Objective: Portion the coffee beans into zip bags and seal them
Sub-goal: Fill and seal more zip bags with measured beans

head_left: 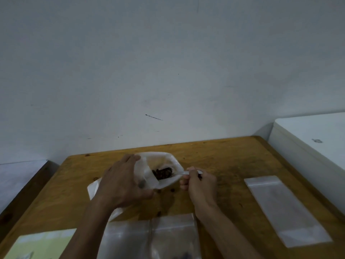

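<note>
At the near edge of the brown wooden table (233, 165), flat clear plastic zip bags (151, 238) lie between the two forearms, running out of the bottom of the picture. A pale yellow-green sheet (43, 243) lies at the near left corner. A separate long clear zip bag (285, 210) lies flat near the right edge, well apart from the hands, with bare wood between them.

Farther in, the left hand (123, 182) grips the near rim of the white plastic bulk bag (162, 163), fingers curled over the rim and thumb pressed against its side, holding the mouth open. The right hand (201, 186) pinches the handle of a small white scoop (188, 172), fingers curled tightly round it. The scoop's head reaches into the bag mouth among the dark brown coffee beans (162, 173). A few loose beans lie on the wood just beside the bag.

Beyond the far table edge stands a plain grey-white wall (168, 62). A white box-shaped cabinet (309, 135) stands beside the table's right edge.
</note>
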The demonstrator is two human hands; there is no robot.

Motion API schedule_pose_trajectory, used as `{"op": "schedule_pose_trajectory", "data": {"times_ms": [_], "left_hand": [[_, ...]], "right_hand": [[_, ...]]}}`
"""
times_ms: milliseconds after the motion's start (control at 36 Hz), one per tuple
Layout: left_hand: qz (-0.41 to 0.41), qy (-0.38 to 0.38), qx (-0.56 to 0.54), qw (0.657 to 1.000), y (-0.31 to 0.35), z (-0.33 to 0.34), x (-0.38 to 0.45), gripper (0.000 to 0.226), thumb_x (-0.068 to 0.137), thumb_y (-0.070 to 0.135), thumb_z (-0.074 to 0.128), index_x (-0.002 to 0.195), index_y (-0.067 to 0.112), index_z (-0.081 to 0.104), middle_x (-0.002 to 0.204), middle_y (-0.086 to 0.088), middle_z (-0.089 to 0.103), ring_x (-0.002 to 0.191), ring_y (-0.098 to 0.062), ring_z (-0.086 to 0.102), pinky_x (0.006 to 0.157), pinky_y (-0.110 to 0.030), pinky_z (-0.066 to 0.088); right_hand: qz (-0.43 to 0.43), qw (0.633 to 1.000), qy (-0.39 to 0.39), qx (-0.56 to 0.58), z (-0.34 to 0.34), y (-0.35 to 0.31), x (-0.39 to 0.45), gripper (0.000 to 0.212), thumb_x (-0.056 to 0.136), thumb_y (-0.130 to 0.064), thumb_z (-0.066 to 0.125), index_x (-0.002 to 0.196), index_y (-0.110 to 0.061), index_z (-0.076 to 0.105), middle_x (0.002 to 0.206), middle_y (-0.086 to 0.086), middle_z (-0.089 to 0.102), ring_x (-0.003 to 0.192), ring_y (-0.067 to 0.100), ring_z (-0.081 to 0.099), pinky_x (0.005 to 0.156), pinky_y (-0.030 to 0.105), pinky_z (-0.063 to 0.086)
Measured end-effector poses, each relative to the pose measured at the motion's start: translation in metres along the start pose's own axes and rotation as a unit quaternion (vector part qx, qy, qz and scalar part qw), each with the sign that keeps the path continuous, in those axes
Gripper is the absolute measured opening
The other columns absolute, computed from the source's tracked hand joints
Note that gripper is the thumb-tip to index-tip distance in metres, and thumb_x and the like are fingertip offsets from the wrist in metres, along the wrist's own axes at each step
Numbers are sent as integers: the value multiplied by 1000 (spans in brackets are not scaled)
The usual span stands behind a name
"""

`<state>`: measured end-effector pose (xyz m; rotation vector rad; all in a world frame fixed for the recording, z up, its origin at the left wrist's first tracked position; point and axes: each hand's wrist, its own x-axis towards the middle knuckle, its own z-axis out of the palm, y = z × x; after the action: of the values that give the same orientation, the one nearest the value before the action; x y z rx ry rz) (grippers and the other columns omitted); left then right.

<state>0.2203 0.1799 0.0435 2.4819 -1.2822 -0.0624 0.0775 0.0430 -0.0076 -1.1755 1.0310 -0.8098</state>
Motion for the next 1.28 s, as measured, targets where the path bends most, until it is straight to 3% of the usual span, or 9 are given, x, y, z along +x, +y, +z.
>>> {"op": "schedule_pose_trajectory", "data": {"times_ms": [278, 417, 556, 722, 806, 889, 1000, 1139, 1278], "left_hand": [[-37, -11, -56, 998, -7, 0, 8, 131, 33, 88, 67, 145, 26, 39, 143, 7, 42, 110, -16, 51, 82, -42, 57], [-62, -18, -131, 989, -12, 9, 9, 121, 44, 68, 87, 146, 27, 36, 145, 3, 40, 105, -23, 57, 70, -37, 58], [-79, -24, -188, 979, -16, 14, 7, 121, 46, 65, 88, 147, 31, 31, 143, 1, 41, 95, -25, 62, 51, -27, 53], [-70, -18, -218, 973, -14, 15, 5, 120, 45, 69, 82, 147, 28, 32, 146, -2, 43, 113, -18, 50, 72, -25, 48], [-73, -12, -205, 976, -12, 15, 5, 119, 46, 71, 78, 146, 28, 31, 147, -2, 43, 115, -18, 50, 74, -24, 47], [-78, -4, -205, 976, -12, 15, 5, 118, 46, 69, 79, 146, 27, 33, 146, -1, 44, 109, -13, 46, 68, -18, 40], [-89, -1, -219, 972, -15, 13, 2, 121, 44, 67, 84, 146, 26, 34, 144, 0, 45, 111, -14, 46, 78, -25, 43], [-86, 3, -209, 974, -13, 15, 1, 119, 46, 67, 85, 146, 27, 34, 145, 0, 43, 115, -17, 47, 82, -31, 47], [-63, 26, -190, 980, -3, 7, 0, 115, 49, 61, 88, 146, 27, 36, 144, 0, 44, 109, -12, 43, 82, -30, 45]], "right_hand": [[14, 998, -8, 55, -7, -13, 4, 15, 101, -14, 56, 92, -12, 69, 58, 0, 69, 58, 14, 66, 65, 34, 58], [-18, 997, -21, 65, -13, -23, 3, 15, 102, -16, 56, 96, -12, 68, 62, 0, 68, 57, 11, 65, 61, 29, 56], [-55, 996, -26, 72, -16, -37, 0, 21, 101, -18, 56, 84, -11, 67, 62, 1, 68, 59, 14, 65, 63, 32, 56], [-142, 986, -91, -3, -6, -51, -13, 19, 102, -24, 55, 92, -15, 69, 66, 0, 71, 59, 8, 67, 61, 25, 57], [-240, 951, -159, -116, 2, -49, -22, 19, 103, -28, 51, 97, -21, 68, 75, 2, 71, 68, 9, 68, 64, 26, 59], [-333, 922, -116, -158, 2, -43, -23, 19, 103, -29, 50, 105, -22, 68, 79, -7, 68, 71, 6, 67, 63, 22, 58], [-406, 895, -36, -182, -11, -29, -18, 17, 102, -26, 51, 102, -22, 67, 76, -9, 63, 65, 4, 60, 55, 15, 48], [-424, 860, -30, -281, -14, -5, -9, 16, 102, -16, 54, 103, -14, 69, 77, -8, 58, 64, -2, 50, 54, 9, 38], [-372, 895, -19, -245, -6, 8, -8, 19, 103, -18, 51, 107, -16, 69, 79, -9, 60, 66, -3, 55, 58, 9, 44]]}}
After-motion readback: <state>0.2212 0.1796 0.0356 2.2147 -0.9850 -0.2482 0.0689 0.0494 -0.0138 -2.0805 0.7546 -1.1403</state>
